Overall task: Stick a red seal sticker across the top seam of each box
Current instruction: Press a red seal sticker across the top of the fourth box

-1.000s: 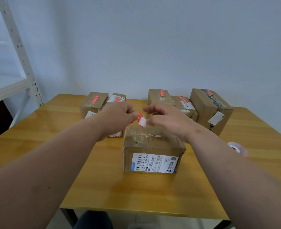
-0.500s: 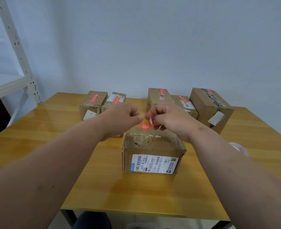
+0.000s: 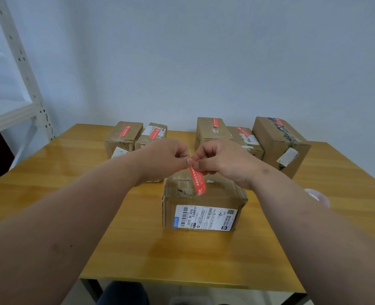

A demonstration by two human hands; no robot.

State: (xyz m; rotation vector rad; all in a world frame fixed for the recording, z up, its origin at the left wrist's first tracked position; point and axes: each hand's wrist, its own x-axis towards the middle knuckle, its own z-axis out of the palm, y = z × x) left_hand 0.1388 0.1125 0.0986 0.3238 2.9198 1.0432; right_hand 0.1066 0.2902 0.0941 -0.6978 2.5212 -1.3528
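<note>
Red seal sticker [image 3: 197,181], long paper strip: hung over brown cardboard box [image 3: 204,204] at table centre, top end pinched by left hand [image 3: 166,158] and right hand [image 3: 224,160]. Advised: lay it flat from twelve to six o'clock across the seam, then press down.

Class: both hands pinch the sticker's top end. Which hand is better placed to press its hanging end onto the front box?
Probably the right hand: it sits above the front box, while the left hand holds the red sticker from beside it.
</note>
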